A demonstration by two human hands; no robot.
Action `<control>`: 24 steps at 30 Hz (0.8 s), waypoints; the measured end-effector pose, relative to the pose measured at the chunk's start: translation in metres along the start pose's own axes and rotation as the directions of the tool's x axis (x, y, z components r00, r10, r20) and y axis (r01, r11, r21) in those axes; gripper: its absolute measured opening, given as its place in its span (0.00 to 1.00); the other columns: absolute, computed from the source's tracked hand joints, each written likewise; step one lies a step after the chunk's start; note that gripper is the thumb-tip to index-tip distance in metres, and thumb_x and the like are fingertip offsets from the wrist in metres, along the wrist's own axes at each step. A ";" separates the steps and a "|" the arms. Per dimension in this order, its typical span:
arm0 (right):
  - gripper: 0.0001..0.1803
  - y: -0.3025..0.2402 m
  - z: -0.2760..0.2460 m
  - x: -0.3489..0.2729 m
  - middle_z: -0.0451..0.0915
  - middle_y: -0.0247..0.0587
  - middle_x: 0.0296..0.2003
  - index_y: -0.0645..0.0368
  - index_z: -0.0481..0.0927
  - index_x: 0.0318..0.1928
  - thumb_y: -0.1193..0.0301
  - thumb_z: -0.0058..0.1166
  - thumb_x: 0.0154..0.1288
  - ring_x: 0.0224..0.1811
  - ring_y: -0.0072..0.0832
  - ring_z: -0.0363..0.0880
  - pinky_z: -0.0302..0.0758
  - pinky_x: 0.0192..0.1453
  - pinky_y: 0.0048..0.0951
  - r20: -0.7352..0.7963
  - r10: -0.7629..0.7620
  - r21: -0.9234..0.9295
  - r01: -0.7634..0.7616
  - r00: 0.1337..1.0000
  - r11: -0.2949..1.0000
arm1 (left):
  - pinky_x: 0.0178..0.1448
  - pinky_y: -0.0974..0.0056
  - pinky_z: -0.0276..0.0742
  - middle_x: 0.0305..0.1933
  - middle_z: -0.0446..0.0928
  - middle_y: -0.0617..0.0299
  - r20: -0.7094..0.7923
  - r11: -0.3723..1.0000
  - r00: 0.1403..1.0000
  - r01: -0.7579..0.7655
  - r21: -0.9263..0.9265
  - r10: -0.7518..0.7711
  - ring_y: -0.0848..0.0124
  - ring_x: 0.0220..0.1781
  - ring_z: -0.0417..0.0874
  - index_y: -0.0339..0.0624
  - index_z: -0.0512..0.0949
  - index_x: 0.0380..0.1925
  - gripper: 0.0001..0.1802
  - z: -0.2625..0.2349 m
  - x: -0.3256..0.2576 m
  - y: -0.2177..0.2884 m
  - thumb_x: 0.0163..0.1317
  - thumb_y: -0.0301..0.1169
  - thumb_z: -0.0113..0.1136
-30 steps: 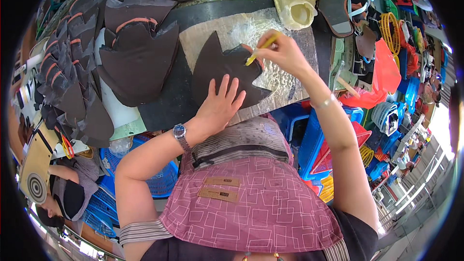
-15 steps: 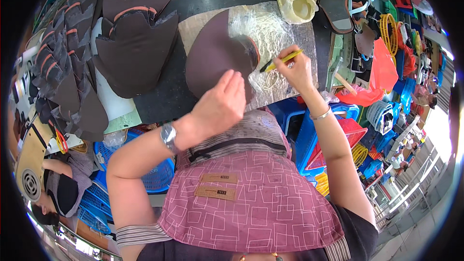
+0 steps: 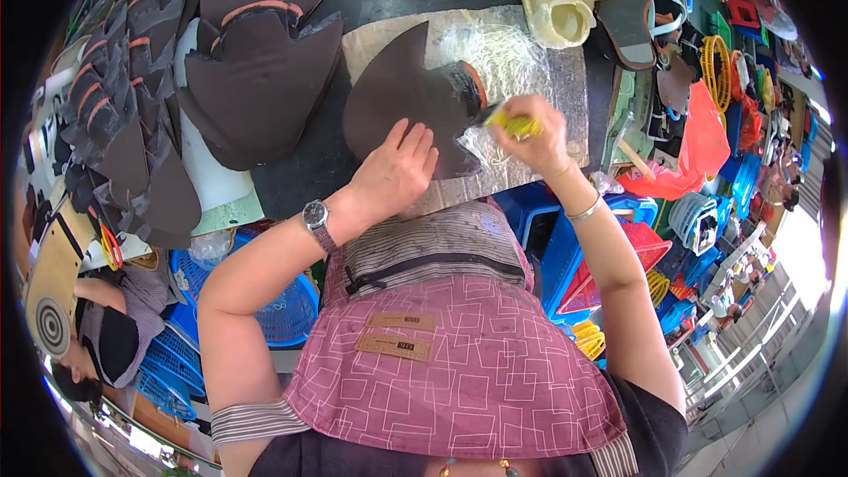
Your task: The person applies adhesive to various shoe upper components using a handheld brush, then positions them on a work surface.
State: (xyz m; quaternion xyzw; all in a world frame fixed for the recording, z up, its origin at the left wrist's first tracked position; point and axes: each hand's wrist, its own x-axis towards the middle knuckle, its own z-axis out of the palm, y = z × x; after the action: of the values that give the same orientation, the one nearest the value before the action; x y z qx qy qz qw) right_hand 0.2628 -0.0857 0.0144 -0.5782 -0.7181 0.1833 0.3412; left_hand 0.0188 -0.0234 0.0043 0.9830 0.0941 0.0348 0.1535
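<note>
A dark brown curved cut-out piece [image 3: 389,88], with an orange strip along its inner curve, lies on a pale board [image 3: 556,79] crusted with stringy whitish residue. My left hand [image 3: 396,168] rests on the piece's lower part, fingers stretched out and slightly apart. My right hand [image 3: 543,137] is closed round a yellow-handled brush [image 3: 515,124], blurred by motion. Its dark tip meets the piece's edge just below the orange strip. To the left, a similar brown piece [image 3: 256,93] lies by itself in front of overlapping ones.
Overlapping brown pieces [image 3: 150,150] spread over the far left. A cream container with a round mouth [image 3: 565,21] stands at the board's far right corner, beside a dark sole-shaped piece [image 3: 629,22]. Blue baskets [image 3: 291,314] sit below the table's edge. Another person [image 3: 124,327] is at lower left.
My right hand has turned and brought the brush from the crusted board to the piece's edge. My left hand has flattened onto the piece. The whole view has shifted slightly.
</note>
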 end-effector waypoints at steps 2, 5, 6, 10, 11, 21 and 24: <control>0.17 0.010 -0.008 0.001 0.77 0.38 0.28 0.55 0.72 0.29 0.73 0.69 0.41 0.28 0.35 0.78 0.76 0.33 0.30 -0.181 0.082 -0.242 -0.125 0.980 0.962 | 0.64 0.51 0.64 0.50 0.74 0.46 -0.018 1.000 1.000 0.000 -0.007 -0.001 0.56 0.57 0.73 0.32 0.77 0.41 0.17 0.001 -0.001 -0.001 0.51 0.28 0.52; 0.16 -0.002 0.003 0.016 0.77 0.38 0.22 0.58 0.73 0.27 0.66 0.69 0.45 0.22 0.32 0.76 0.73 0.29 0.28 -0.217 0.392 -0.010 -0.404 0.894 0.915 | 0.64 0.51 0.64 0.51 0.74 0.46 -0.057 0.999 0.998 -0.004 -0.040 0.001 0.56 0.58 0.72 0.33 0.76 0.42 0.17 0.004 -0.002 -0.001 0.52 0.28 0.52; 0.18 -0.009 0.009 0.022 0.76 0.39 0.19 0.60 0.73 0.27 0.62 0.68 0.47 0.20 0.32 0.75 0.73 0.28 0.27 -0.113 0.633 0.133 -0.620 0.766 0.773 | 0.63 0.51 0.64 0.51 0.73 0.47 -0.081 0.998 0.997 -0.002 -0.071 -0.003 0.56 0.58 0.72 0.33 0.76 0.43 0.17 0.005 -0.002 0.002 0.52 0.28 0.52; 0.22 0.000 0.035 0.078 0.75 0.37 0.16 0.61 0.73 0.27 0.54 0.64 0.50 0.19 0.28 0.76 0.72 0.27 0.29 -0.216 0.692 0.106 -0.688 0.689 0.718 | 0.64 0.51 0.64 0.51 0.73 0.47 -0.054 0.996 0.998 0.023 -0.086 -0.027 0.56 0.58 0.72 0.34 0.76 0.43 0.17 0.011 -0.004 0.004 0.53 0.28 0.52; 0.22 -0.003 0.036 0.074 0.75 0.37 0.16 0.61 0.73 0.27 0.54 0.64 0.50 0.19 0.28 0.76 0.72 0.27 0.29 -0.214 0.693 0.108 -0.688 0.689 0.717 | 0.63 0.51 0.64 0.52 0.73 0.48 -0.078 0.996 0.997 0.015 -0.087 -0.022 0.56 0.58 0.72 0.34 0.76 0.43 0.17 0.014 -0.003 0.006 0.53 0.28 0.52; 0.19 -0.049 0.032 -0.046 0.77 0.38 0.24 0.55 0.71 0.27 0.70 0.72 0.39 0.25 0.33 0.78 0.74 0.28 0.29 -0.178 0.333 0.027 -0.334 0.926 0.942 | 0.62 0.52 0.66 0.53 0.73 0.49 -0.107 0.998 0.994 0.031 -0.058 -0.037 0.58 0.58 0.71 0.34 0.75 0.45 0.19 0.019 -0.007 0.004 0.53 0.28 0.52; 0.19 -0.049 0.029 -0.055 0.77 0.38 0.23 0.55 0.71 0.26 0.70 0.73 0.40 0.23 0.32 0.78 0.74 0.28 0.28 -0.149 0.258 -0.010 -0.263 0.955 0.965 | 0.62 0.52 0.66 0.53 0.73 0.49 -0.076 0.999 0.997 0.024 -0.025 -0.025 0.58 0.58 0.71 0.34 0.75 0.45 0.18 0.017 -0.006 -0.003 0.53 0.29 0.52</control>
State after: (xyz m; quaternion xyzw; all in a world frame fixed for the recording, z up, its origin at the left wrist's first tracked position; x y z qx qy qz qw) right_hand 0.2135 -0.1470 0.0113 -0.6846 -0.6114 0.1730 0.3571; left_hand 0.0139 -0.0274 -0.0131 0.9779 0.1115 0.0715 0.1619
